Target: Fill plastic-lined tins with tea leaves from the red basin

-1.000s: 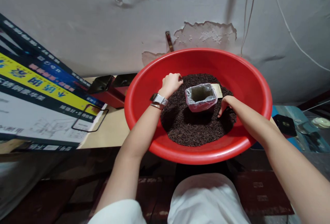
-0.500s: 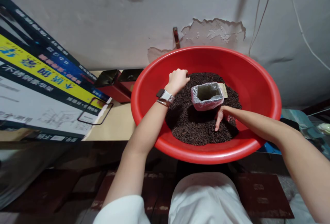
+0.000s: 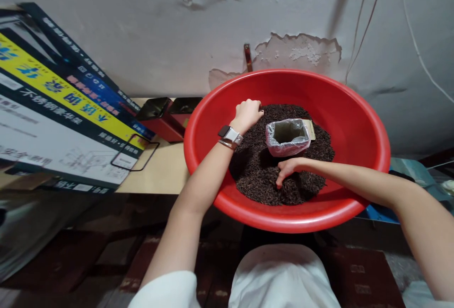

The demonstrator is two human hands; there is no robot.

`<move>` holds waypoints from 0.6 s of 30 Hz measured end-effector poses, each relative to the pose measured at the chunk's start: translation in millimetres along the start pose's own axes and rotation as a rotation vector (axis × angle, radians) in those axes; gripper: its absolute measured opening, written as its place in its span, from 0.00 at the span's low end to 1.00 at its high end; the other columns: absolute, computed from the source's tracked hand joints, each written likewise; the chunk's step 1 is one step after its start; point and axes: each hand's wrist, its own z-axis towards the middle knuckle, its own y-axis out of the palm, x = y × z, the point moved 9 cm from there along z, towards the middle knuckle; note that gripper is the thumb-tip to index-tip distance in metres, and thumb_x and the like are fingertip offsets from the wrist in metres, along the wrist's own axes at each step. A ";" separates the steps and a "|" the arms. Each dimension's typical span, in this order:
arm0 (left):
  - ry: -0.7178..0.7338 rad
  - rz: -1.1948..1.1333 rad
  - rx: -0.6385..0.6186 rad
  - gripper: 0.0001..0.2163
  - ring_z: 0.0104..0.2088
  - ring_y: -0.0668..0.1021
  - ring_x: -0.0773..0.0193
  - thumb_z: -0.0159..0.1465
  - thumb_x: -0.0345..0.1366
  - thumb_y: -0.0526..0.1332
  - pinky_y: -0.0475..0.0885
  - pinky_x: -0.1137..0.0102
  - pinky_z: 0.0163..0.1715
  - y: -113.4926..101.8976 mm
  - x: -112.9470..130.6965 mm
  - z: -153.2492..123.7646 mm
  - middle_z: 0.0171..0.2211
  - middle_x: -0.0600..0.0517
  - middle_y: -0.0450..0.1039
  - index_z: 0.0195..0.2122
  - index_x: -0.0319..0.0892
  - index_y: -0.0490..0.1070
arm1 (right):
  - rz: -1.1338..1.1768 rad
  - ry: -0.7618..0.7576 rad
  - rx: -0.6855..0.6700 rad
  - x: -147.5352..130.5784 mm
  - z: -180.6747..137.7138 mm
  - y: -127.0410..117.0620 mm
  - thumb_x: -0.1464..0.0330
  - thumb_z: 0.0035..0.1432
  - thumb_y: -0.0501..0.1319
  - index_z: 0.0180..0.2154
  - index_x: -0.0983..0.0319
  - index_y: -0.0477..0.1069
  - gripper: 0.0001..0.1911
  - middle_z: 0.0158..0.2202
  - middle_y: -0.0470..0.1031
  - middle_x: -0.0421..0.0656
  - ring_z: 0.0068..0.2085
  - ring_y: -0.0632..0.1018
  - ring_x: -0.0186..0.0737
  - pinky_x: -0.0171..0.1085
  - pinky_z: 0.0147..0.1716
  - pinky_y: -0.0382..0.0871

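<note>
A big red basin (image 3: 358, 123) holds a heap of dark loose tea leaves (image 3: 262, 180). In the middle of the heap stands a small box lined with a clear plastic bag (image 3: 288, 136), its mouth open upward. My left hand (image 3: 248, 112), with a watch on the wrist, rests curled on the leaves at the heap's far left, fingers closed. My right hand (image 3: 286, 169) lies on the leaves just in front of the lined box, fingers bent down into the heap.
A large printed carton (image 3: 53, 118) leans at the left on a pale tabletop (image 3: 159, 175). Dark red tins (image 3: 161, 116) stand between carton and basin. A peeling wall rises behind. Blue items lie at the right edge.
My right hand has slid from the box's right side round to the front, moving left across the leaves. My left hand has stayed in place.
</note>
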 end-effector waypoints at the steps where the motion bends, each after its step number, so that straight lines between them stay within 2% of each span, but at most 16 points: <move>1: -0.006 0.015 -0.006 0.16 0.51 0.77 0.44 0.67 0.39 0.57 0.72 0.55 0.49 -0.7 -0.3 -0.8 0.49 0.39 0.77 0.52 0.41 0.76 | -0.002 0.022 -0.157 -8.8 3.9 9.9 0.66 0.34 0.74 0.24 0.63 0.73 0.14 0.23 0.74 0.40 0.26 0.75 0.39 0.36 0.27 0.70; 3: -0.016 0.039 -0.013 0.16 0.51 0.77 0.46 0.67 0.40 0.56 0.72 0.56 0.49 -2.0 -0.7 -2.2 0.49 0.40 0.77 0.53 0.42 0.76 | -0.010 0.041 -0.358 -27.1 3.5 17.8 0.65 0.39 0.72 0.34 0.66 0.75 0.18 0.34 0.79 0.45 0.35 0.78 0.43 0.37 0.34 0.72; 4: -0.022 0.047 -0.014 0.17 0.52 0.77 0.46 0.68 0.40 0.56 0.72 0.57 0.49 -2.5 -1.2 -2.5 0.50 0.41 0.77 0.53 0.42 0.76 | -0.012 0.024 -0.361 -37.3 2.9 13.2 0.64 0.41 0.71 0.39 0.66 0.75 0.21 0.40 0.79 0.47 0.40 0.78 0.45 0.37 0.38 0.72; 5: -0.026 0.052 -0.015 0.17 0.52 0.77 0.47 0.68 0.40 0.56 0.72 0.57 0.50 -2.7 -1.7 -2.7 0.50 0.41 0.77 0.53 0.42 0.75 | -0.015 -0.011 -0.305 -47.8 2.6 3.4 0.64 0.42 0.71 0.42 0.66 0.74 0.23 0.43 0.78 0.48 0.44 0.77 0.46 0.37 0.42 0.71; 7: -0.032 0.056 -0.017 0.17 0.52 0.77 0.47 0.67 0.40 0.56 0.72 0.58 0.50 -2.3 -2.9 -2.3 0.50 0.41 0.77 0.53 0.43 0.75 | -0.025 -0.085 -0.214 -65.2 -1.4 -14.9 0.65 0.44 0.69 0.44 0.65 0.74 0.23 0.43 0.77 0.47 0.46 0.76 0.46 0.38 0.46 0.68; 12: -0.031 0.057 -0.005 0.17 0.52 0.77 0.47 0.67 0.39 0.56 0.72 0.58 0.49 -2.6 -4.5 -1.3 0.50 0.41 0.77 0.54 0.43 0.75 | 0.105 -0.343 0.036 -94.3 -12.0 -67.5 0.62 0.48 0.66 0.34 0.63 0.74 0.12 0.34 0.76 0.41 0.40 0.75 0.41 0.39 0.46 0.67; 14: -0.033 0.062 -0.005 0.17 0.52 0.76 0.46 0.68 0.40 0.55 0.72 0.58 0.49 -2.6 -4.3 -1.8 0.50 0.41 0.77 0.54 0.42 0.75 | 0.209 -0.399 0.156 -96.3 -13.0 -89.5 0.59 0.49 0.65 0.32 0.62 0.72 0.13 0.33 0.75 0.40 0.39 0.74 0.40 0.39 0.45 0.67; 18: -0.027 0.069 -0.019 0.18 0.52 0.76 0.47 0.68 0.40 0.56 0.71 0.58 0.49 -1.0 -1.7 -2.3 0.51 0.41 0.76 0.55 0.43 0.74 | 0.358 -0.398 0.392 -85.6 -10.3 -123.1 0.51 0.49 0.65 0.32 0.62 0.70 0.21 0.31 0.73 0.39 0.36 0.73 0.39 0.39 0.41 0.66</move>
